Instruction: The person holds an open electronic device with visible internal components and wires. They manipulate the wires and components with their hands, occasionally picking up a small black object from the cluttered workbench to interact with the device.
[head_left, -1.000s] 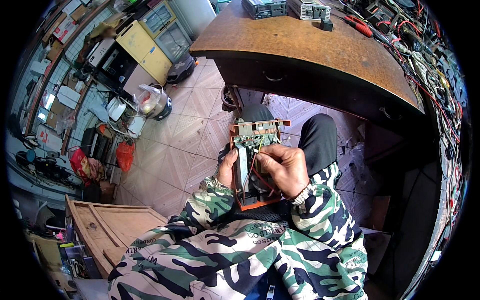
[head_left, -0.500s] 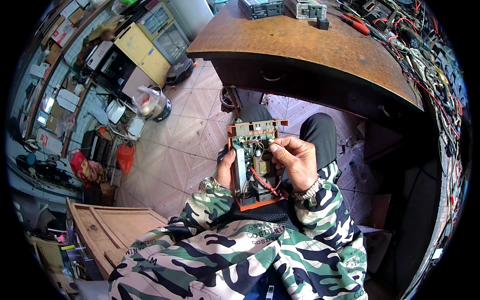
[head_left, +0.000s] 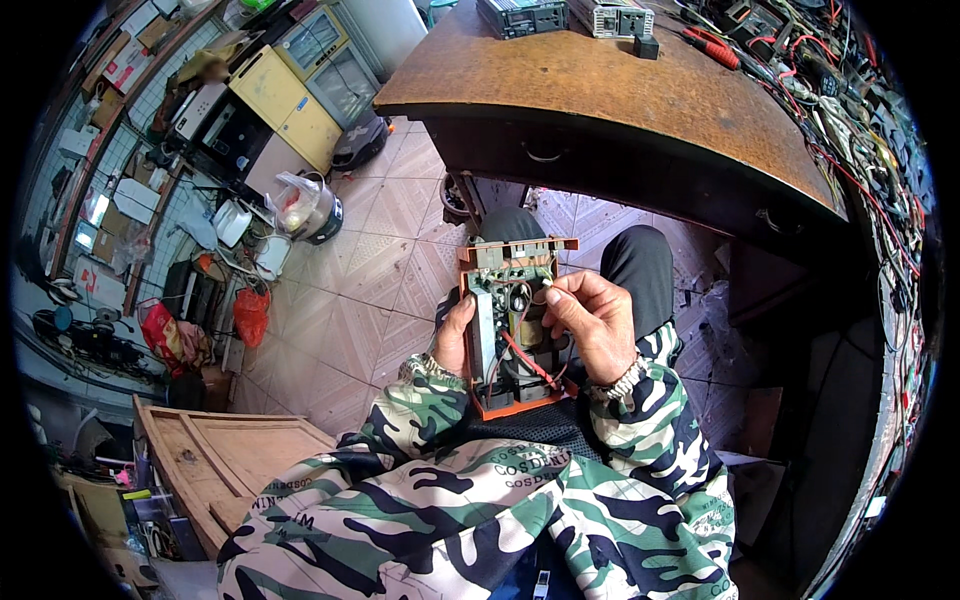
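An opened electrical device in an orange casing rests over my lap, its circuit board, silver metal plate and several thin wires exposed. A thicker red wire crosses its lower half. My left hand grips the casing along its left side, thumb on the edge and the other fingers hidden beneath. At the upper right of the board, my right hand pinches a small whitish piece, seemingly a wire connector, between thumb and forefinger. Its exact kind is too small to make out.
Ahead stands a brown wooden desk with metal-box devices and a small black block on top. Tangled cables heap along its right side. A bucket with a plastic bag and cluttered shelves are to the left.
The device has shifted very slightly to the right. My right fingers have moved a little at the wires, still pinching the small whitish piece; my left hand keeps its grip.
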